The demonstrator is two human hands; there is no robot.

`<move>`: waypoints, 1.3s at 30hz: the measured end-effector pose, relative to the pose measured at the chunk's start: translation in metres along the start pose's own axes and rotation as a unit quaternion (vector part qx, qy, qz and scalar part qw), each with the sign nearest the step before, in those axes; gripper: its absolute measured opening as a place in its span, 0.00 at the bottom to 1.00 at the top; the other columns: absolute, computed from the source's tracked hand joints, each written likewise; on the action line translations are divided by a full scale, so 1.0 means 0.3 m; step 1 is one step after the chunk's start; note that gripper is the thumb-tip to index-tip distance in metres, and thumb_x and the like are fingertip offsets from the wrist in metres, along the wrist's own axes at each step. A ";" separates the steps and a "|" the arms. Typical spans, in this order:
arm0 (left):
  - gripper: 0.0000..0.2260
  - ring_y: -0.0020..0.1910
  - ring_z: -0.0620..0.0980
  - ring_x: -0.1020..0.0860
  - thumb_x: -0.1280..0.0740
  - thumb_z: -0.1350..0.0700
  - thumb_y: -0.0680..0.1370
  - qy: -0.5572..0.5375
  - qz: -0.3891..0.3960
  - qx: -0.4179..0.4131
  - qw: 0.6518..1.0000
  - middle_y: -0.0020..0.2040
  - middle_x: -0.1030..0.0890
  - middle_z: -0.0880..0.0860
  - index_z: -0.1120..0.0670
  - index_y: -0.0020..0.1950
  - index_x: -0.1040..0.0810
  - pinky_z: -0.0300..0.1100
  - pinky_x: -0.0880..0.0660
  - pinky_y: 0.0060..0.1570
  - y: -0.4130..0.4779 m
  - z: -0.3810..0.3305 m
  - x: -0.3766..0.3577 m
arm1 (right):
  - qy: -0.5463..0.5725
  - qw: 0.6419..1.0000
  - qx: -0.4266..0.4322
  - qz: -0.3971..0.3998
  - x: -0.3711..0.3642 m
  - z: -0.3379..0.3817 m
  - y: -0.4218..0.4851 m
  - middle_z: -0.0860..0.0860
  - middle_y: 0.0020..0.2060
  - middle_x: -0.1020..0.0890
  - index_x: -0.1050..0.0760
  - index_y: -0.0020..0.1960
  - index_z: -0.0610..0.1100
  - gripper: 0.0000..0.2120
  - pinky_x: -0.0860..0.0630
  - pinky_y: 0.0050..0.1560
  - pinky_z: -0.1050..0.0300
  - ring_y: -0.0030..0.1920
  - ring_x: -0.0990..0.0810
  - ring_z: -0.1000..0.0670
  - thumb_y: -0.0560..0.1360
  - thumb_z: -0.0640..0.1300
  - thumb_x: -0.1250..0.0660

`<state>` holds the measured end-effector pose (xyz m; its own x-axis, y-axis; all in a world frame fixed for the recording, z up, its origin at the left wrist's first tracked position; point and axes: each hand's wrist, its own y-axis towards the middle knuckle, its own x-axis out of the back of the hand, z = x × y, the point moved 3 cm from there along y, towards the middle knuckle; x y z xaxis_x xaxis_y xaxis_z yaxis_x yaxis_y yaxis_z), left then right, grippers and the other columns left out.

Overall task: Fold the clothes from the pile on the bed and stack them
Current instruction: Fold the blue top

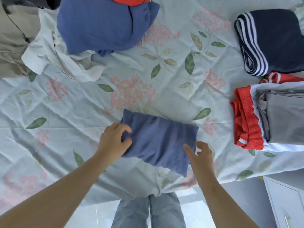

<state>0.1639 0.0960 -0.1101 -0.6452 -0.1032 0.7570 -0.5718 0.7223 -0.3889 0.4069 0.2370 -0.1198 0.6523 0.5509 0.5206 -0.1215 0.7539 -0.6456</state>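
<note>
Step in hand: as I read it from my end, the blue garment (pixel 158 139) is already a compact rectangle – it wants a last squaring before it goes to a stack.
Where it lies: on the flowered sheet (pixel 82 104), near the front edge of the bed, a little skewed, its lower right corner reaching toward the edge.
Left hand (pixel 113 140): fingers curled and thumb closed, pinching the garment's left edge, where the fabric bunches.
Right hand (pixel 201 155): spread and loose, holding nothing, at the lower right edge. I cannot tell whether the fingertips touch the cloth or hover just above it.
Doing it well: I would hold the left edge down as an anchor and sweep a flat right palm outward to press the layers level. Then I would line up the edges – the bottom one looks uneven.
Lifting: I would slide both hands under the short ends so the fold does not spring open.
Unfolded pile: far left – a larger blue piece (pixel 102 25), a white shirt (pixel 54 60) and a beige one (pixel 11 38).
Stacks: right side, well apart from the hands – a navy striped piece (pixel 271 40), and nearer, grey cloth (pixel 286 117) on top of red shorts (pixel 245 124).
</note>
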 end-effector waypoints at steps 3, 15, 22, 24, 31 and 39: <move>0.14 0.46 0.53 0.26 0.32 0.52 0.75 -0.129 -0.030 0.145 0.980 0.49 0.26 0.50 0.54 0.56 0.29 0.47 0.28 0.44 0.029 -0.042 -0.077 | 0.044 0.999 0.004 0.012 -0.081 0.050 0.029 0.51 0.51 0.27 0.33 0.62 0.44 0.23 0.27 0.54 0.51 0.51 0.26 0.50 0.72 0.48 0.29; 0.11 0.45 0.53 0.30 0.43 0.48 0.80 -0.053 -0.099 0.157 0.981 0.47 0.28 0.51 0.53 0.51 0.27 0.46 0.32 0.43 0.084 0.006 -0.035 | 0.103 0.994 -0.016 -0.037 -0.078 0.028 0.058 0.53 0.34 0.25 0.30 0.44 0.49 0.05 0.27 0.34 0.56 0.34 0.26 0.51 0.77 0.49 0.38; 0.06 0.36 0.40 0.28 0.36 0.56 0.78 -0.181 -0.146 0.126 0.964 0.37 0.24 0.42 0.48 0.41 0.27 0.31 0.33 0.35 0.176 -0.049 0.005 | 0.025 0.996 0.008 -0.089 -0.064 0.109 0.105 0.51 0.31 0.28 0.31 0.39 0.44 0.11 0.36 0.31 0.60 0.31 0.30 0.52 0.79 0.45 0.39; 0.04 0.41 0.43 0.25 0.36 0.56 0.77 -0.190 -0.177 0.135 0.956 0.40 0.24 0.42 0.47 0.43 0.27 0.35 0.32 0.40 0.180 -0.033 0.021 | 0.027 0.992 0.028 -0.123 -0.028 0.127 0.117 0.55 0.35 0.26 0.29 0.46 0.46 0.06 0.35 0.31 0.66 0.34 0.29 0.58 0.80 0.47 0.41; 0.40 0.56 0.53 0.28 0.28 0.40 0.67 -0.145 0.038 0.192 0.970 0.64 0.35 0.52 0.44 0.73 0.45 0.47 0.26 0.48 0.022 -0.013 -0.145 | 0.043 0.999 -0.027 -0.007 -0.114 0.018 0.028 0.54 0.49 0.25 0.37 0.66 0.45 0.27 0.28 0.42 0.60 0.46 0.24 0.51 0.72 0.46 0.29; 0.39 0.67 0.59 0.34 0.26 0.45 0.67 -0.107 0.019 0.210 0.972 0.70 0.35 0.55 0.50 0.73 0.40 0.55 0.32 0.62 0.036 0.088 -0.113 | -0.004 0.993 -0.076 -0.087 -0.059 -0.039 0.044 0.46 0.61 0.28 0.33 0.65 0.46 0.24 0.27 0.57 0.46 0.58 0.26 0.43 0.74 0.53 0.33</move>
<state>0.1662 0.0893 -0.1540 -0.7347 -0.2549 0.6287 -0.6730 0.3908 -0.6279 0.4025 0.2331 -0.1441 0.6472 0.4202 0.6361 0.1078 0.7756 -0.6220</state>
